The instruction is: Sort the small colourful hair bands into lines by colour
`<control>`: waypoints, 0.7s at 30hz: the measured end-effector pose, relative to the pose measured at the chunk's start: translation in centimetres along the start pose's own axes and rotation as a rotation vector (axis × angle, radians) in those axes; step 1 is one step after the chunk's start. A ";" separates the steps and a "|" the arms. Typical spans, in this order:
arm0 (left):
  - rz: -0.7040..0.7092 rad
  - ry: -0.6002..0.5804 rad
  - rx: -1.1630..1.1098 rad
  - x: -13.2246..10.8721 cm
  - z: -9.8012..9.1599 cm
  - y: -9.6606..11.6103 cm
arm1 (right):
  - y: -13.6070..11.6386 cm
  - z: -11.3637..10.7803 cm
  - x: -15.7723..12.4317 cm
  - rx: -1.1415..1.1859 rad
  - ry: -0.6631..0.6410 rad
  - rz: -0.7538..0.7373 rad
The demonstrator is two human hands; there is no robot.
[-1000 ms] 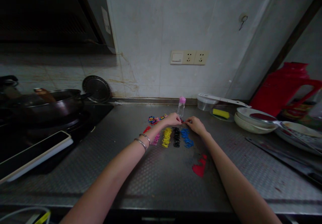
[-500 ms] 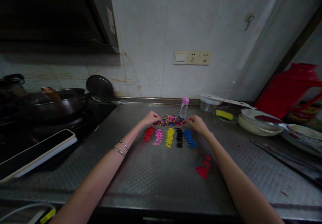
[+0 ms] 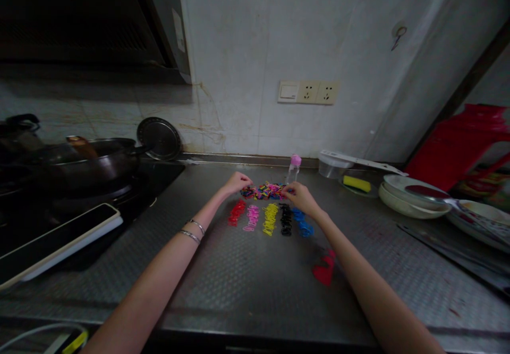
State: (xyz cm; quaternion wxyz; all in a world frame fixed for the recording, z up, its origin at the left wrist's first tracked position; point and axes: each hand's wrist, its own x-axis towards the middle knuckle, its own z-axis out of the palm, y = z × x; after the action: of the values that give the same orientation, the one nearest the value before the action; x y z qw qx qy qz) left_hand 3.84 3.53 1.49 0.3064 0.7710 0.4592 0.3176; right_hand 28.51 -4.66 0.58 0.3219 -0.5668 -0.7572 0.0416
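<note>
A mixed pile of small colourful rubber bands (image 3: 268,190) lies on the metal counter. My left hand (image 3: 237,182) is just above the pile's left end, its fingertips pinched together; anything between them is too small to make out. At the right end, my right hand (image 3: 300,197) reaches in over the bands with thumb and fingers closed, and what they hold is hidden. In front of the pile lie single-colour rows: red bands (image 3: 237,213), pink bands (image 3: 252,218), yellow bands (image 3: 270,219), black bands (image 3: 286,220) and blue bands (image 3: 305,226), the last partly near my right wrist.
Behind the pile stands a clear bottle with a pink cap (image 3: 295,161). A red cut piece (image 3: 323,273) lies beside my right forearm. Right: a yellow sponge (image 3: 356,184), bowls (image 3: 412,204) and a knife (image 3: 450,253). Left: a phone-like device (image 3: 59,242) and a pan (image 3: 91,165).
My right hand has moved left, further over the pile's right end. My left hand has lifted slightly up and away from the left end. The view has shifted a little.
</note>
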 end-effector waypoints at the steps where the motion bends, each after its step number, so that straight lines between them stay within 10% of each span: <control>1: -0.003 0.011 -0.008 0.2 -0.1 -0.2 | -0.9 0.4 0.0 0.013 -0.006 -0.028; 13: 0.025 0.025 -0.078 0.4 -0.3 -0.5 | -10.4 4.8 0.8 0.213 -0.173 -0.362; 21: -0.014 0.046 -0.058 0.2 -0.6 -0.5 | -3.6 -0.6 1.0 0.091 -0.107 -0.185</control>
State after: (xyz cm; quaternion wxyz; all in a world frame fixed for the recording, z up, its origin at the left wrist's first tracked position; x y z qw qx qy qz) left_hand 3.17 4.08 1.50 0.3199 0.7509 0.4624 0.3463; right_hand 25.74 -5.26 3.01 0.3087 -0.4762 -0.8199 0.0761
